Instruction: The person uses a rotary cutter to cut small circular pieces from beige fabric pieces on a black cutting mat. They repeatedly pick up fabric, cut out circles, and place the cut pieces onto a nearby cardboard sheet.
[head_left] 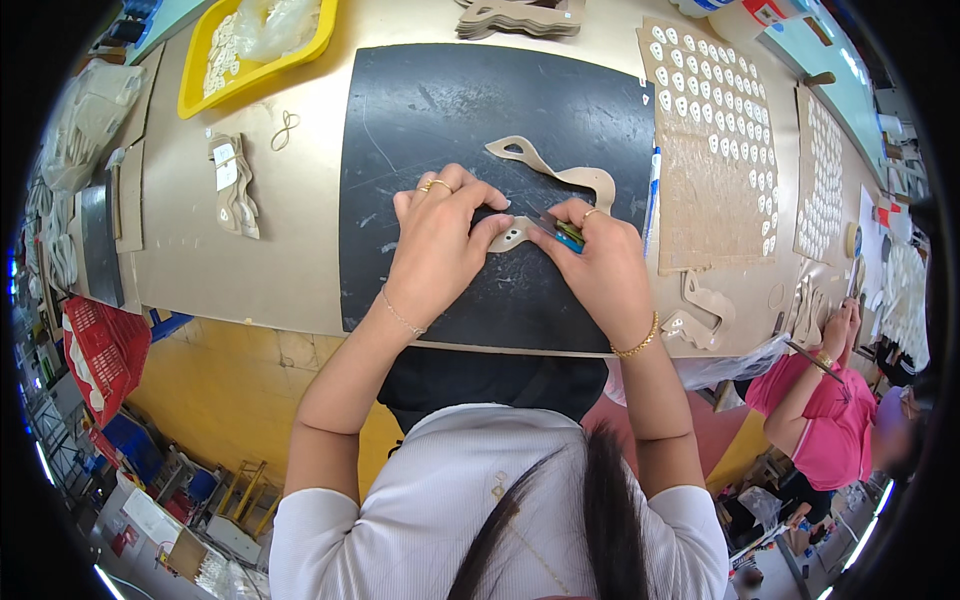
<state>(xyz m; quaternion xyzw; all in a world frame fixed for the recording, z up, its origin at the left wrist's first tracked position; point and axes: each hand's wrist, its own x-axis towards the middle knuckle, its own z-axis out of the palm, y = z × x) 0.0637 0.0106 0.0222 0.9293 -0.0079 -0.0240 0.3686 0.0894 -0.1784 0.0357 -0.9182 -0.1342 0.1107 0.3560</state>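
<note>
Head camera looks steeply down, close over the black mat

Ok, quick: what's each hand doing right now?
Left hand: fingers down, pressing the beige cut-out piece flat on the black mat.
Right hand: closed around a small green and blue tool, tip at the piece.

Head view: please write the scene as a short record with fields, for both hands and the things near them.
surface: black mat on a tan table
left hand: left hand presses a beige cut-out piece flat on the mat
right hand: right hand grips a small green and blue tool at the piece
nearby left: yellow tray
nearby right: cardboard sheet with small white pieces
other person: at the right edge, in a pink shirt
</note>
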